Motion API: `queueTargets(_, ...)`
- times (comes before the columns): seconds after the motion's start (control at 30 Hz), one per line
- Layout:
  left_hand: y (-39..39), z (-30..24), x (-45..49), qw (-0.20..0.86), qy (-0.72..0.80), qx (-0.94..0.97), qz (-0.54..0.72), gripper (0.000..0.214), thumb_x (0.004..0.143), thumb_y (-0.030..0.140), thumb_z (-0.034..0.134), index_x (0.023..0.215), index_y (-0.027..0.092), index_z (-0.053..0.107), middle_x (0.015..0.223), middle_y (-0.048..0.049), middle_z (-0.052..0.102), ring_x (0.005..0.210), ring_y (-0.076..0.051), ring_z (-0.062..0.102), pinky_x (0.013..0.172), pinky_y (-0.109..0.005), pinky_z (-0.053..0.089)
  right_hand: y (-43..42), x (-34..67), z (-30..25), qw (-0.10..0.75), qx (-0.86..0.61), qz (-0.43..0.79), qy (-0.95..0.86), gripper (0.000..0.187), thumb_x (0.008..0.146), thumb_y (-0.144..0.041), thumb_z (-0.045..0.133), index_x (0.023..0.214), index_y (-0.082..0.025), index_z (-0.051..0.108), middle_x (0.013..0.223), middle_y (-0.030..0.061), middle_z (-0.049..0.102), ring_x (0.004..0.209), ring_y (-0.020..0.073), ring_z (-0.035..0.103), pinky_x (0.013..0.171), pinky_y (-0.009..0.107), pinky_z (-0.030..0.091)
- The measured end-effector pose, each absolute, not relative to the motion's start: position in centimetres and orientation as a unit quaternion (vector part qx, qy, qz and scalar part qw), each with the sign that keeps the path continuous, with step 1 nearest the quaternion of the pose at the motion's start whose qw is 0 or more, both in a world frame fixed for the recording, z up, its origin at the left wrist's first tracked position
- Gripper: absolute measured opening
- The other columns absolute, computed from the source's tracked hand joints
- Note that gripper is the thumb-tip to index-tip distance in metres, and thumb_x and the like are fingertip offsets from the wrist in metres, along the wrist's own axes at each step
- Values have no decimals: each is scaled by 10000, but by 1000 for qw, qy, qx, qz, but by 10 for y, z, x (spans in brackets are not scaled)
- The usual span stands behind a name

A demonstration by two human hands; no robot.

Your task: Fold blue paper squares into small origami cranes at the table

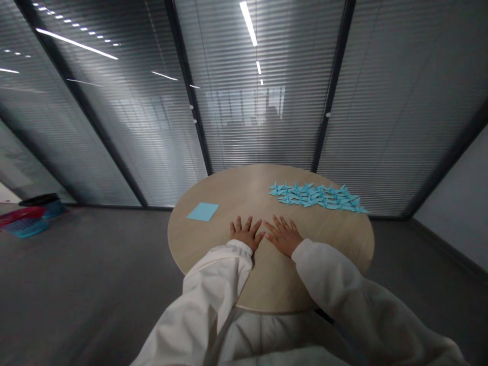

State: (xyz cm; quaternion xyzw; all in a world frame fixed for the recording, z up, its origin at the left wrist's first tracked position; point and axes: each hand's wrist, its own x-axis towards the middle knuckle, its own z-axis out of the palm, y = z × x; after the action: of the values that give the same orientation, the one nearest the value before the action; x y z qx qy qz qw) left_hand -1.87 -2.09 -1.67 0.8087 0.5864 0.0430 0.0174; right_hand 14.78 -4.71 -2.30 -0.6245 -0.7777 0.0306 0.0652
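Observation:
My left hand (246,234) lies flat on the round wooden table (274,290), fingers spread and holding nothing. Beside it, my right hand (284,236) also rests palm down with its fingers apart. The two thumbs point toward each other with a small gap between them. Left of my left hand is a flat light-blue square of paper (203,211). Beyond my right hand, toward the far right of the tabletop, several light-blue folded paper cranes (316,195) sit close together in rows.
Glass partition panels with blinds (263,137) stand just behind the table's far edge. On the grey floor (114,269) at the far left are a red and blue basket (26,223) and a dark-rimmed blue bin (48,204). A pale wall (457,203) rises at the right.

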Motion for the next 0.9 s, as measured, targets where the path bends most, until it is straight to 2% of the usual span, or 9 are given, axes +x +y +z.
queueTargets(0.37,-23,-13,-18,21,587,808,42,580,816,628,187,1357,425,228,1473,56,182,1339,-368,44,1036,-581,32,-49,147,-22,70,-627,30,-775,562,876,-579,141,1390,-355,174,1490,44,106,1359,269,77,1047,536,75)
queueTargets(0.53,-23,-14,-19,26,587,808,51,568,823,611,220,1352,412,265,1467,51,206,1338,-370,55,1036,-584,42,-50,147,-20,71,-627,38,-775,550,882,-561,193,1387,-345,201,1487,50,122,1356,276,99,1042,546,91)
queueTargets(0.6,-21,-13,-20,31,586,807,65,565,820,592,287,1346,385,306,1456,29,246,1335,-366,97,1038,-583,70,-50,147,-18,93,-627,43,-773,537,885,-533,253,1376,-316,261,1475,64,179,1347,279,143,1042,547,103)
queueTargets(0.63,-21,-10,-19,39,583,807,83,558,820,572,326,1336,362,341,1440,9,288,1329,-359,140,1040,-576,97,-51,147,-14,118,-625,49,-771,519,886,-508,288,1358,-292,317,1456,75,237,1337,277,186,1045,540,117)
queueTargets(0.7,-28,3,-17,69,564,808,156,503,827,460,413,1294,273,430,1364,-57,411,1279,-299,303,1048,-504,198,-59,146,-2,207,-608,75,-763,439,893,-411,348,1269,-218,468,1330,108,451,1266,252,342,1052,492,175)
queueTargets(0.77,-49,27,-15,151,500,795,308,384,859,367,390,1163,199,553,1179,-91,565,1141,-218,471,1010,-388,323,-79,143,20,350,-542,154,-748,354,897,-355,367,1100,-187,603,1118,103,613,1094,202,517,989,387,335)
queueTargets(0.83,-85,59,-14,276,395,750,452,338,857,373,419,1067,178,599,1042,-93,615,990,-197,559,903,-337,428,-109,140,50,490,-438,249,-711,291,883,-349,424,1036,-206,626,1006,71,654,967,181,580,897,346,424)
queueTargets(0.9,-129,94,-19,387,302,703,515,303,846,367,462,1046,192,606,988,-84,621,909,-200,585,812,-326,477,-147,139,83,570,-331,331,-676,227,866,-322,479,999,-220,633,890,45,665,844,174,606,793,334,472)
